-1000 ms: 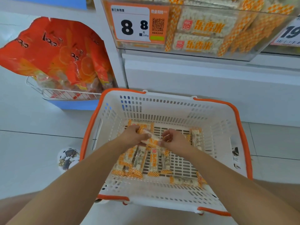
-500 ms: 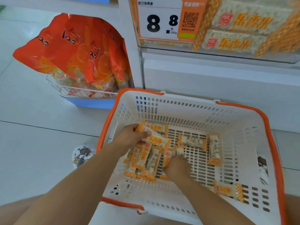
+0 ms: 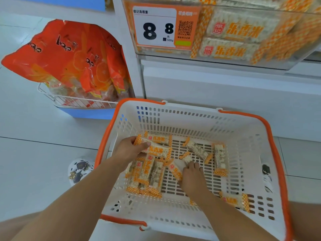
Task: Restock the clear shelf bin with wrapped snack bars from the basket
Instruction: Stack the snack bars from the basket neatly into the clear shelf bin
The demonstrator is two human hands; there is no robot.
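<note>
Since the frame half a second before, the right hand (image 3: 192, 178) had slid a little further up the basket floor, and the left hand (image 3: 129, 150) had kept its hold on the same bars; a second back, both hands had met over one bar at the basket's middle.

In the head view, the white basket (image 3: 187, 117) with its orange rim sat on the pale floor tiles, and everything else lay around it. Inside it, toward its left wall, the left hand gripped a wrapped snack bar (image 3: 156, 150), thumb curled over the top of the wrapper, with a second bar (image 3: 157, 138) pressed just behind it. Below that hand a cluster of bars (image 3: 145, 176) lay side by side on the slotted floor. Near the basket's middle the right hand reached palm down, fingers bent onto a small bar (image 3: 186, 158); whether it had truly pinched it could not be told. More bars lay loose toward the right wall and the near right corner.

Above the basket, the clear shelf bin (image 3: 243, 63) held stacked bars behind a price tag (image 3: 154, 26). Left of the basket stood a wire rack (image 3: 73, 101) of orange bags (image 3: 69, 54).
</note>
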